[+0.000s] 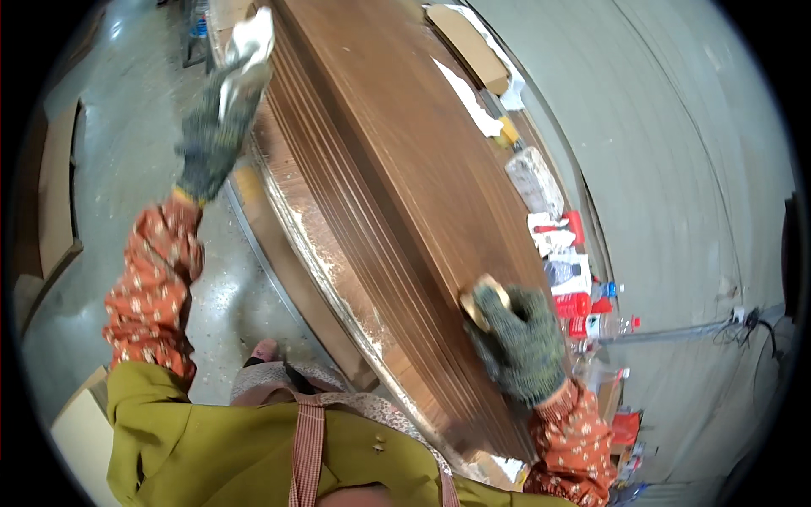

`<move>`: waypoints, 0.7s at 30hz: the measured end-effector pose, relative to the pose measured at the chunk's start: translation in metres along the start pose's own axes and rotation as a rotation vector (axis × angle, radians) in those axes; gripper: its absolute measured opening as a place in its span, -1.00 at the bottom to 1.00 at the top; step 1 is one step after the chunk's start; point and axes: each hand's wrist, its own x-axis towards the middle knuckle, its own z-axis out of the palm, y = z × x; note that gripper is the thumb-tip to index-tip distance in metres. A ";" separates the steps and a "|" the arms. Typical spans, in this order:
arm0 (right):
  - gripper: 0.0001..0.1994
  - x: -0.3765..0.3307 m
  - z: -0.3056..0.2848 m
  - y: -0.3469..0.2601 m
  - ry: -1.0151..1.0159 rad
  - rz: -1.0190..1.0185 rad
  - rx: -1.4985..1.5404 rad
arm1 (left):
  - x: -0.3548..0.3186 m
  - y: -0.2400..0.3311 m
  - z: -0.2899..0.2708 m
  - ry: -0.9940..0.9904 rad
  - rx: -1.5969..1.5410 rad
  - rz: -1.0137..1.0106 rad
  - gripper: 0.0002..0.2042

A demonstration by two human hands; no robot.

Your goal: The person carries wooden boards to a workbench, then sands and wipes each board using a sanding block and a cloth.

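Observation:
A long brown wooden panel (405,110) with a grooved, moulded near edge lies across the workbench in front of me. My left hand (218,127), in a dark knitted glove, reaches toward the panel's far left end. It is closed around a crumpled white cloth (252,40). On the panel's flat face, near its right end, rests my right hand (519,342), gloved alike. Its fingers curl over a small tan pad (483,302) that touches the wood; the glove hides most of this pad.
Along the panel's far side stand a whitish block-shaped thing (536,182), several plastic bottles (604,325) and a brown board piece (467,46) on white paper. The worn bench edge (325,275) runs nearest me. Flat cardboard (59,190) leans at the left above the grey floor.

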 end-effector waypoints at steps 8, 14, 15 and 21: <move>-0.48 -0.161 -0.035 0.003 -0.045 0.368 0.037 | 0.077 0.067 0.090 -0.220 0.393 0.354 -0.68; -0.60 -0.282 -0.041 0.008 0.054 0.608 -0.088 | 0.018 0.069 0.110 -0.278 0.001 0.095 -0.54; -0.61 -0.291 -0.040 0.007 0.065 0.615 -0.119 | 0.021 0.073 0.110 -0.265 0.024 0.156 -0.53; -0.60 -0.289 -0.050 -0.003 -0.002 0.701 -0.172 | -0.011 0.124 0.108 -0.421 -0.330 0.136 -0.64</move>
